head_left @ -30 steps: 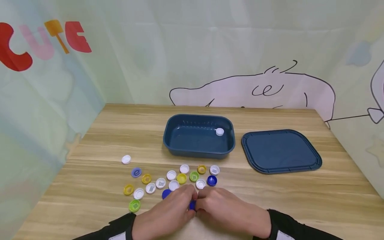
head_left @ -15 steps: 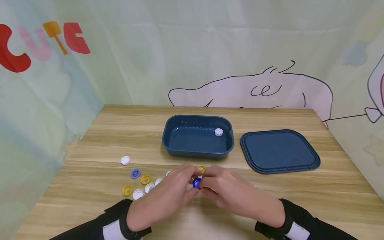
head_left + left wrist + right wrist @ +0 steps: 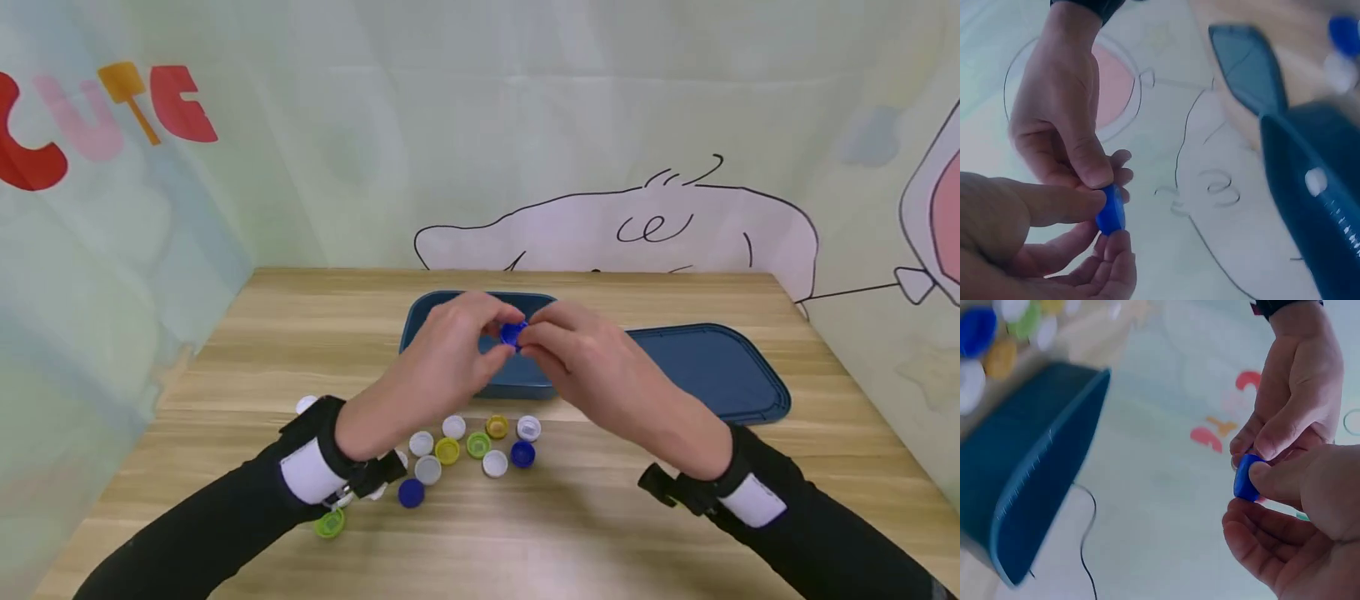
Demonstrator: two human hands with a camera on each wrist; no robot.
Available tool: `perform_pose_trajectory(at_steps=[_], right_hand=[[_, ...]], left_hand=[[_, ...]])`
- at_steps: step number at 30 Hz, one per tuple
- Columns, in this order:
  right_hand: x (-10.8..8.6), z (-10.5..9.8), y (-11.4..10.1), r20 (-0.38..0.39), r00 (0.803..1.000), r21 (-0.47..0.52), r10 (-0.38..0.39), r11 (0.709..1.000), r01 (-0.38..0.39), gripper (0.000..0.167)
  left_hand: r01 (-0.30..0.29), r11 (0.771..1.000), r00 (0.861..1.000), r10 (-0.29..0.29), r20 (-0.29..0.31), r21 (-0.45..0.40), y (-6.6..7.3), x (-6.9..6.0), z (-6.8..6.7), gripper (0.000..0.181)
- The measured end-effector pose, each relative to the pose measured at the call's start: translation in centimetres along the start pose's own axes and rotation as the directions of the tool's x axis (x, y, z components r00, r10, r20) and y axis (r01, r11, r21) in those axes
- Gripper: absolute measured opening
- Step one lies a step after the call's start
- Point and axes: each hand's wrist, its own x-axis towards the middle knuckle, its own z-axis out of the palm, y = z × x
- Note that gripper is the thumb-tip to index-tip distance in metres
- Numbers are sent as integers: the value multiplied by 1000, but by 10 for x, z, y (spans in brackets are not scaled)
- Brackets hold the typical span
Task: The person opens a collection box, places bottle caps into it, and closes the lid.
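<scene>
A blue bottle cap point(image 3: 512, 334) is held up in the head view, with the dark blue plastic tub point(image 3: 517, 388) behind and below it. My left hand point(image 3: 452, 348) pinches the cap from the left, thumb below and fingertips above. From the other side my right hand point(image 3: 596, 358) pinches the same cap between thumb and fingers. In the left wrist view the cap point(image 3: 1110, 211) stands edge-on between both hands' fingertips. The right wrist view likewise has the cap point(image 3: 1246, 478) in both hands' fingertips. A white cap point(image 3: 1316, 181) lies inside the tub.
Several loose caps lie on the wooden table in front of the tub, among them a yellow cap point(image 3: 447, 451), a green cap point(image 3: 478, 444) and another blue cap point(image 3: 522, 454). A flat dark blue lid point(image 3: 712, 367) lies right of the tub. A printed cloth point(image 3: 337, 150) hangs behind.
Both hands have risen from the table's front, forward to in front of the tub, carrying the blue cap between them. The caps they covered are visible again; the tub is partly hidden.
</scene>
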Motion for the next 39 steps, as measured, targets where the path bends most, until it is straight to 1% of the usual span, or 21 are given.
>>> perform_pose_trajectory(at_steps=[2,5,7,11,13,16,19,21,25,27,28,31,34,38,39], right_hand=[[8,-3,7,-22,1000,-18,7,1000,-8,13],[16,-3,18,-36,999,-44,37,998,-39,12],[18,-2,26,-40,998,-63,57,996,-60,13],[21,5,42,-42,995,-105,94,990,-98,12],[23,9,51,-32,992,-130,119,984,-122,12],[24,15,63,-2,988,-166,152,975,-150,12],[22,23,77,43,985,-184,169,970,-158,11],[20,30,86,80,982,-191,172,969,-154,11],[13,44,103,172,971,-207,167,970,-130,8],[10,50,108,223,961,-216,163,970,-114,7],[9,52,110,247,955,-224,162,969,-106,6],[7,59,113,315,932,-254,180,962,-100,5],[7,64,113,371,901,-301,228,947,-115,6],[11,71,111,441,851,-377,283,920,-110,6],[12,72,110,456,841,-394,291,913,-102,5]], left_hand=[[21,1000,1000,-22,-22,-8,-1,12,-4,26],[76,997,997,-76,-18,-32,-4,29,-4,26],[102,994,995,-102,-9,-49,-8,39,-1,26],[118,992,993,-118,-4,-48,-17,56,7,23],[123,991,992,-123,0,-45,-24,65,13,21],[150,988,989,-149,18,-49,-34,78,23,17],[177,982,984,-175,40,-59,-46,88,35,13],[191,981,980,-188,62,-43,-53,93,45,11],[188,982,975,-190,111,28,-66,101,67,5],[184,981,971,-191,141,60,-71,104,76,4],[185,980,969,-194,155,71,-73,105,81,7],[201,975,955,-217,202,99,-79,108,91,27],[202,970,945,-229,235,133,-83,110,97,43],[157,965,944,-209,253,211,-87,111,100,52],[155,963,942,-211,262,220,-87,111,101,53]])
